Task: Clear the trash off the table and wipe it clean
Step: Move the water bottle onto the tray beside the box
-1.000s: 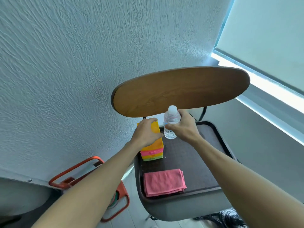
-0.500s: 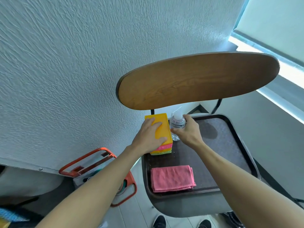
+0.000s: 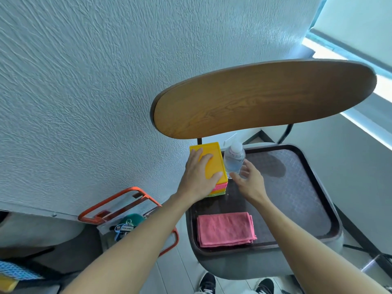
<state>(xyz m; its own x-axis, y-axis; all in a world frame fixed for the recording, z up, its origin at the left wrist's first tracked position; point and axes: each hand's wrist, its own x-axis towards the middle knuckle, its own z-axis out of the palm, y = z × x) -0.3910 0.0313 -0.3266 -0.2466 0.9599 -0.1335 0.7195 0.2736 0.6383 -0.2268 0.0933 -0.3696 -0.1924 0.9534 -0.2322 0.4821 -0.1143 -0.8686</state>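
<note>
Bottle (image 3: 234,159) stands upright on the tray (image 3: 297,198) beside the stacked yellow box (image 3: 209,160). Our left hand (image 3: 199,177) presses flat on the box; our right hand (image 3: 249,180), fingers spread, is just off the bottle. We should take the pink cloth (image 3: 226,229) cleanly.

The right hand (image 3: 251,183) has let go of the water bottle (image 3: 234,159) and now sits just beside it, fingers relaxed, where 0.5 s ago it gripped the bottle, which stands freed.
</note>
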